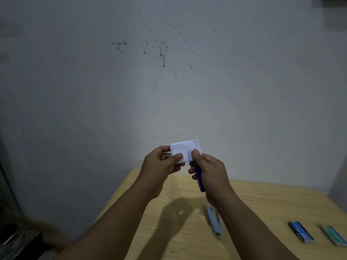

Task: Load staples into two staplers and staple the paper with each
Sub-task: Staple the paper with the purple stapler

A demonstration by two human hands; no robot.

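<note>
A small folded white paper (185,148) is held up in the air above the table's far edge. My left hand (161,164) pinches its lower left corner between thumb and fingers. My right hand (208,171) grips a dark purple stapler (199,180), whose front end meets the paper's lower right edge; the stapler's mouth is hidden by my thumb. A faint short mark shows on the paper near its left side. A light blue stapler (214,220) lies on the wooden table (262,207), partly under my right forearm.
Two staple boxes lie at the table's right: a blue one (301,231) and a green one (334,234). A stained grey wall rises behind the table. Dark clutter sits on the floor at lower left.
</note>
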